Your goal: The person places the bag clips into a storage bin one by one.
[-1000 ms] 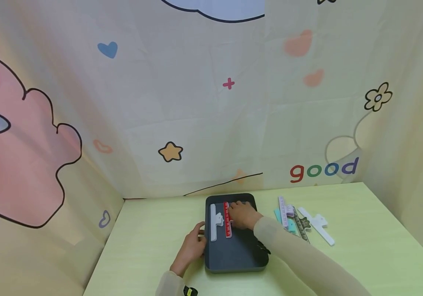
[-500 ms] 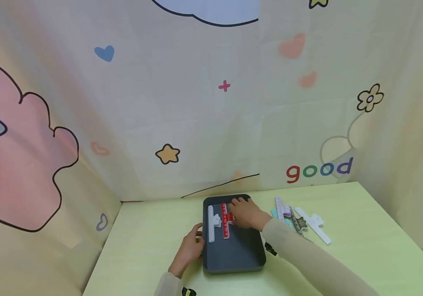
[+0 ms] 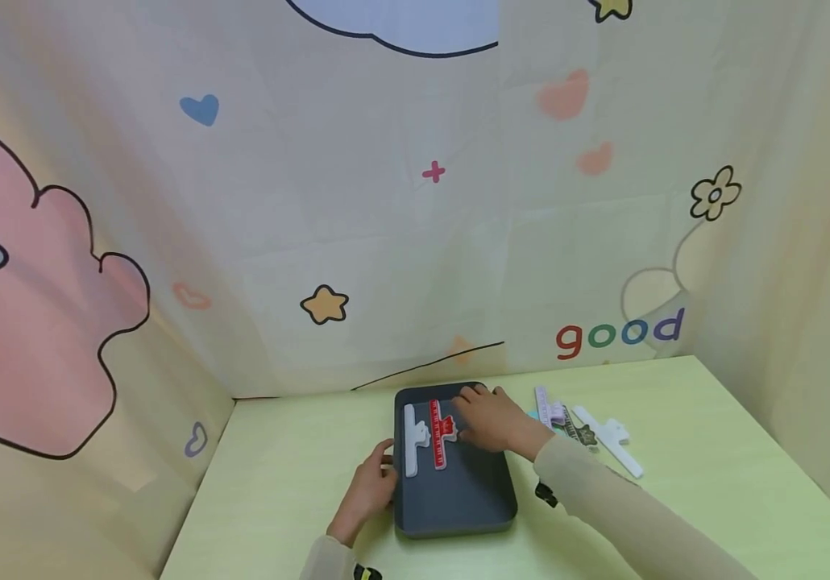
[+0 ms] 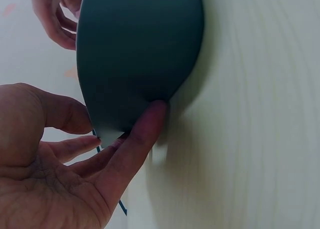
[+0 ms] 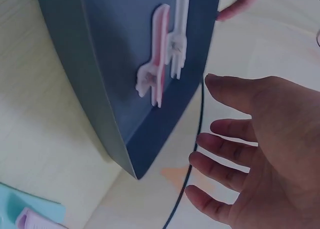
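Note:
A dark grey tray holds a white bar clip and a red clip with ruler marks, lying side by side. My left hand rests at the tray's left side; in the left wrist view its fingertips touch the outer wall, spread from rim to base. Over the tray's far right part is my right hand. The right wrist view shows that hand with fingers spread and nothing between them, apart from the red clip.
Right of the tray lies a loose group of clips: a lilac one, a black ruler-marked one, a white one, and a mint one partly hidden. A printed curtain stands behind the table.
My right hand has let go of the red clip and drawn away to the right of it. The left hand stays at the tray's side. The head view has shifted slightly.

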{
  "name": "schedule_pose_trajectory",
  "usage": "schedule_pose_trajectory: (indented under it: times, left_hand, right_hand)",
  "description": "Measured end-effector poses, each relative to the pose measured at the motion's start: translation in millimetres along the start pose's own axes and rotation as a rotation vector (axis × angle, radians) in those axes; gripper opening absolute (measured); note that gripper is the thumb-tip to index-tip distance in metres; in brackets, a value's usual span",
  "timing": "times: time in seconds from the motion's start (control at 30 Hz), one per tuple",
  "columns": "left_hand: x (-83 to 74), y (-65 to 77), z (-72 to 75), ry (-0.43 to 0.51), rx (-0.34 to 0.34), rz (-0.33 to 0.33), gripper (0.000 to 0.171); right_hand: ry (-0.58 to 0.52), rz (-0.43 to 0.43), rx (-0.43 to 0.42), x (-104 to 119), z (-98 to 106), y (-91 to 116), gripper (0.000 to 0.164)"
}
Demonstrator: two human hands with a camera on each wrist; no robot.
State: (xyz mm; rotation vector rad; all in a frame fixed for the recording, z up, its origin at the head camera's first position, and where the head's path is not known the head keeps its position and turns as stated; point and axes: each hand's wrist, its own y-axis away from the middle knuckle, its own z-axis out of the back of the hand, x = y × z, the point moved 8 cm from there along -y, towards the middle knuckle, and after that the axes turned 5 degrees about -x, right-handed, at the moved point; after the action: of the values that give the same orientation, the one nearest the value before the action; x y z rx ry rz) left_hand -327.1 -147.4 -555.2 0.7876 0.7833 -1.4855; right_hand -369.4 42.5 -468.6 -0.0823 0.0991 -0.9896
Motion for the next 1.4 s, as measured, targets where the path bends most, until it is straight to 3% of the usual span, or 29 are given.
schedule_pose_trajectory:
  times: [0.23, 0.6, 0.93, 1.4]
  left_hand:
    - [-0.1, -0.5, -0.4, 0.003, 0.003, -0.022, 0.054]
    - [4.1, -1.1, -1.5, 0.039, -0.001, 0.023, 0.055]
    - [3.1, -0.5, -2.0, 0.047, 0.017, 0.026, 0.055]
    - [4.6, -0.7, -2.5, 0.028, 0.007, 0.029, 0.054]
  right_hand:
    - [-0.071, -0.025, -0.05, -15, 19, 10, 0.06]
    - [-0.118, -0.104, -0.115, -42, 35, 29, 0.061]
    - [-0.142, -0.126, -0.187, -70, 30, 49, 0.054]
    - [-0.131, -0.215, -0.165, -109, 2, 70, 0.052]
